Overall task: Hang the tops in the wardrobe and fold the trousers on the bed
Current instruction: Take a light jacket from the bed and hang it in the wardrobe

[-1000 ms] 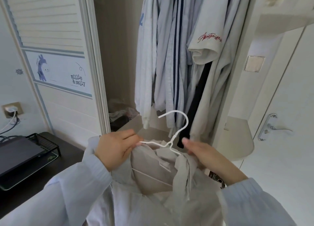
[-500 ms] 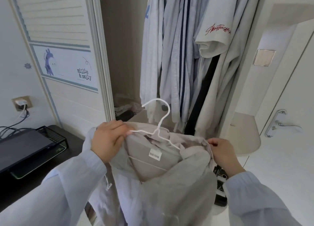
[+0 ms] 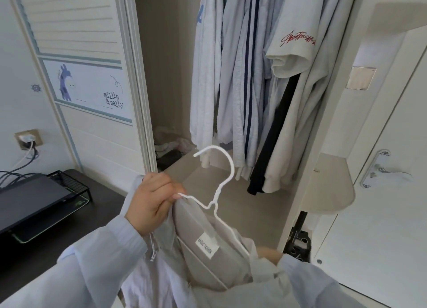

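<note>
A pale beige-grey cloth top [image 3: 208, 257] with a white sewn-in neck label [image 3: 206, 244] is draped over a thin white wire hanger [image 3: 218, 193], held up in front of the open wardrobe [image 3: 166, 76] and not yet on a rail. The hanger's hook curves upward and to the left, above the wardrobe's beige inner floor. The left hand [image 3: 152, 206] grips the hanger's left shoulder end together with the fabric there, its fingers [image 3: 172, 189] curled round both. The right hand [image 3: 269, 254] is low and mostly hidden behind the garment and a light blue sleeve [image 3: 307, 282]; it sits at the hanger's right shoulder, but whether its fingers are pinching the cloth I cannot tell.

Inside the wardrobe hang several light blue and white garments [image 3: 233, 76], one with dark navy stripes, and a cream T-shirt with red script lettering [image 3: 298, 46], with a black piece hanging beneath it. The white sliding wardrobe door [image 3: 80, 53] to the left carries a cartoon giraffe panel. Further left, a dark worktop [image 3: 101, 199] bears a black laptop on a wire stand [image 3: 34, 201]. A white room door with a silver lever handle [image 3: 381, 169] stands to the right.
</note>
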A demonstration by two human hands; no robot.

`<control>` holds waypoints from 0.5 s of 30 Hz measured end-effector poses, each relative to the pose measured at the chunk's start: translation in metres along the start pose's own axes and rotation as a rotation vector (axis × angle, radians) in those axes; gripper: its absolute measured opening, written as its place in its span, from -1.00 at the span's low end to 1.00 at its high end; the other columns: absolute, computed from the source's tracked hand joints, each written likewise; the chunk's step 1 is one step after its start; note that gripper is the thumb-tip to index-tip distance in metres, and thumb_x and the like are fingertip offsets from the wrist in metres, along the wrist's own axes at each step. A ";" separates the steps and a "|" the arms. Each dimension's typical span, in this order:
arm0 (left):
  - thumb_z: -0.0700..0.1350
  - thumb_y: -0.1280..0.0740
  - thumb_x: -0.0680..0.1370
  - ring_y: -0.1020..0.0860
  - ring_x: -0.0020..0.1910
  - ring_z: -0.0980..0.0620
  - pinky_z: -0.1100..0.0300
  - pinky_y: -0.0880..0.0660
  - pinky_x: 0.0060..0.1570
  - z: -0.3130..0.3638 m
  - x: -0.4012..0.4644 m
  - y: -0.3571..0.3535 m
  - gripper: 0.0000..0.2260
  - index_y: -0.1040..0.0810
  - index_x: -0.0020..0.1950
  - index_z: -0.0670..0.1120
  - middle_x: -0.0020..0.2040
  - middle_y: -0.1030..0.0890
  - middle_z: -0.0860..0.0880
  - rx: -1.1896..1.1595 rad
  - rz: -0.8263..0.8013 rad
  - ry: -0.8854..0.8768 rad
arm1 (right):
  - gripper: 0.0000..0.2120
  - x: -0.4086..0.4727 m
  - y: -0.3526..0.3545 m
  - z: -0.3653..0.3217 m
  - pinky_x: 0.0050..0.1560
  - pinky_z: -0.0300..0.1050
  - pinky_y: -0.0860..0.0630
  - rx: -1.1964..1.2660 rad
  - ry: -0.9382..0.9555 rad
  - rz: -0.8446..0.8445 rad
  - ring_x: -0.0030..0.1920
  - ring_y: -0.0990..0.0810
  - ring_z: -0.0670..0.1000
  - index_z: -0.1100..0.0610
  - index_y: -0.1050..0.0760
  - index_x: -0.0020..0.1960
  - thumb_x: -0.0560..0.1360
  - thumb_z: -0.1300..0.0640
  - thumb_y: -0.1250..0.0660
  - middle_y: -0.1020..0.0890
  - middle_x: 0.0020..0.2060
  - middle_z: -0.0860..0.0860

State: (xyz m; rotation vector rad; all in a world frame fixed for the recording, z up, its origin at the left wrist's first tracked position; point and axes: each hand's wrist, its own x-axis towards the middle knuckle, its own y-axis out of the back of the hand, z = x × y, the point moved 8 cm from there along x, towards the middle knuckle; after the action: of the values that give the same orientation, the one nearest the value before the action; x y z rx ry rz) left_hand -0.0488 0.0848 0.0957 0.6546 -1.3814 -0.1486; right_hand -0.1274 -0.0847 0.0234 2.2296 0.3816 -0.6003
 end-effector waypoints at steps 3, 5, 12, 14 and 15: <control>-0.03 -0.04 0.64 -0.48 -0.23 0.04 0.06 -0.35 -0.19 0.001 -0.003 -0.003 -0.77 -0.47 -0.06 0.03 -0.23 -0.56 0.00 -0.006 -0.023 0.013 | -0.61 0.010 0.001 -0.009 0.26 -0.19 -0.28 0.012 0.062 0.046 0.37 -0.34 0.17 0.38 -0.15 0.43 0.63 0.28 -0.02 -0.36 0.36 0.24; -0.03 -0.04 0.64 -0.48 -0.22 0.04 0.08 -0.35 -0.18 -0.002 -0.004 -0.001 -0.77 -0.47 -0.06 0.03 -0.18 -0.51 0.07 -0.004 -0.020 0.030 | -0.79 0.034 0.007 -0.007 0.14 -0.06 -0.45 0.026 0.137 0.101 0.05 -0.55 0.07 0.22 -0.52 0.14 0.58 0.20 -0.20 -0.60 -0.01 0.11; -0.05 -0.03 0.65 -0.41 -0.24 0.04 0.13 -0.32 -0.20 -0.016 -0.012 -0.007 -0.75 -0.46 -0.08 -0.04 -0.21 -0.47 0.03 0.034 -0.075 0.025 | -0.90 0.055 0.094 0.005 -0.20 -0.16 -0.35 -0.473 0.117 0.688 -0.16 -0.51 0.05 0.02 -0.45 -0.05 0.47 0.02 -0.27 -0.59 -0.12 0.01; -0.09 -0.05 0.63 -0.43 -0.23 0.03 0.05 -0.35 -0.20 -0.021 -0.015 -0.011 -0.78 -0.46 -0.08 -0.04 -0.24 -0.54 -0.04 0.057 -0.103 0.031 | -0.91 0.056 0.090 -0.001 -0.18 -0.20 -0.39 -0.278 0.193 0.390 -0.15 -0.53 -0.02 -0.04 -0.49 -0.17 0.40 0.02 -0.39 -0.59 -0.18 -0.07; -0.10 -0.06 0.62 -0.45 -0.22 0.02 0.04 -0.36 -0.19 -0.022 -0.016 -0.012 -0.79 -0.47 -0.07 -0.04 -0.24 -0.56 -0.04 0.062 -0.116 0.024 | -0.89 0.050 0.086 -0.005 -0.16 -0.23 -0.42 -0.184 0.231 0.253 -0.15 -0.55 -0.05 -0.07 -0.50 -0.21 0.37 0.05 -0.43 -0.60 -0.21 -0.10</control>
State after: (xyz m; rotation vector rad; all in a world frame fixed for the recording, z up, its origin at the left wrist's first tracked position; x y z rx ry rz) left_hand -0.0286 0.0902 0.0751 0.7864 -1.3299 -0.1906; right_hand -0.0451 -0.1332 0.0525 2.1297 0.2526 -0.1669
